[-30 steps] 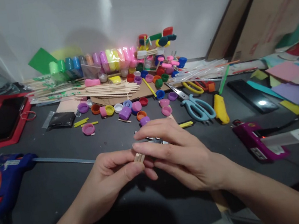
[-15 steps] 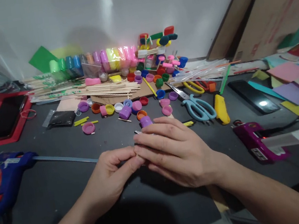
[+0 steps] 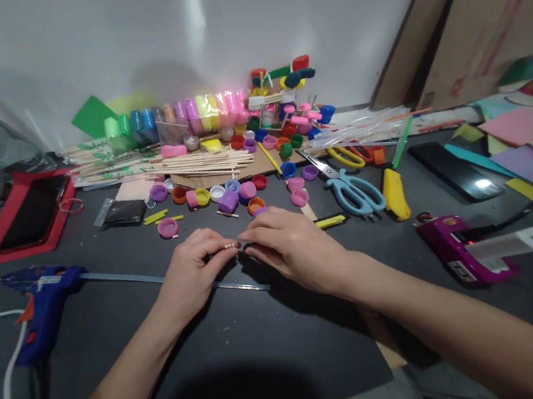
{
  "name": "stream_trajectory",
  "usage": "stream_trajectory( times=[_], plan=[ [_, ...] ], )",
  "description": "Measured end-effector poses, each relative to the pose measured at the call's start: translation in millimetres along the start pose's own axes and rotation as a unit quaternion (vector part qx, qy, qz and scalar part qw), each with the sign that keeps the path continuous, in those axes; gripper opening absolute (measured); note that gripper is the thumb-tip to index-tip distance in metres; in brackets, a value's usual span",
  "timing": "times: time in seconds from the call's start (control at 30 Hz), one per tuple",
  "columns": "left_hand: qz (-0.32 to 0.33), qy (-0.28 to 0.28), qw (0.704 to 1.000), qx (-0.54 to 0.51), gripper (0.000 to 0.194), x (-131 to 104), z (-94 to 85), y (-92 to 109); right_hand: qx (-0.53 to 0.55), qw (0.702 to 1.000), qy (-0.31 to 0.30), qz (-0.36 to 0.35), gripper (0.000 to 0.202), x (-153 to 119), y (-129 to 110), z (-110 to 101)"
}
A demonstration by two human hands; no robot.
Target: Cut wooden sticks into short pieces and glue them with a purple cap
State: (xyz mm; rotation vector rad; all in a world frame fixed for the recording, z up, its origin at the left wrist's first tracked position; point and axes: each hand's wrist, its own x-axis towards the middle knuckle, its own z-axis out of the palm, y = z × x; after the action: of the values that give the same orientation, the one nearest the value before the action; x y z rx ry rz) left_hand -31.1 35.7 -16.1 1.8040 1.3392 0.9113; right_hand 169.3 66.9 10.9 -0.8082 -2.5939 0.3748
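My left hand [image 3: 193,265] is closed in a pinch above the dark table. Between its thumb and forefinger show the pale cut ends of several short wooden sticks [image 3: 230,246]. Close beside these, my right hand [image 3: 299,245] bends its fingers toward its thumb, the tips almost touching the left ones. What the right fingers hold, if anything, is too small to make out. A long translucent glue stick [image 3: 242,287] runs under my left hand from the blue glue gun [image 3: 53,304]. Purple and orange bottle caps [image 3: 256,206] lie just beyond my fingers.
Blue-handled scissors [image 3: 354,192], a yellow-and-black cutter [image 3: 331,221] and a yellow glue gun-like tool [image 3: 394,194] lie to the right. Loose wooden skewers [image 3: 210,162] and clay tubs [image 3: 192,113] line the back. A purple power adapter [image 3: 459,250] and phones [image 3: 454,171] flank the work area.
My right hand has drawn back from over my left fingertips, uncovering the stick ends. The far end of the glue stick now shows between my hands. The view has shifted slightly left.
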Motion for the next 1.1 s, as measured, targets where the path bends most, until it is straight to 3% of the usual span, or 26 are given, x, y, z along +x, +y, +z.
stream_trajectory(
  times=[0.2,0.6,0.83,1.1],
  plan=[
    [0.003,-0.011,0.999,0.042,0.020,0.2,0.0,-2.3,0.011,1.000,0.010,-0.006,0.018,15.9,0.2,14.3],
    [0.041,-0.036,0.990,0.131,0.019,-4.7,6.3,1.2,0.067,0.997,0.036,-0.002,0.013,7.7,-2.8,16.2],
    [0.067,-0.024,0.979,0.190,0.026,-3.3,4.6,0.9,0.077,0.996,0.039,0.001,0.012,11.1,0.5,19.3],
    [0.049,-0.029,0.983,0.176,0.024,-3.1,6.3,-1.6,0.096,0.994,0.045,0.031,0.007,11.2,-3.1,21.3]
  ],
)
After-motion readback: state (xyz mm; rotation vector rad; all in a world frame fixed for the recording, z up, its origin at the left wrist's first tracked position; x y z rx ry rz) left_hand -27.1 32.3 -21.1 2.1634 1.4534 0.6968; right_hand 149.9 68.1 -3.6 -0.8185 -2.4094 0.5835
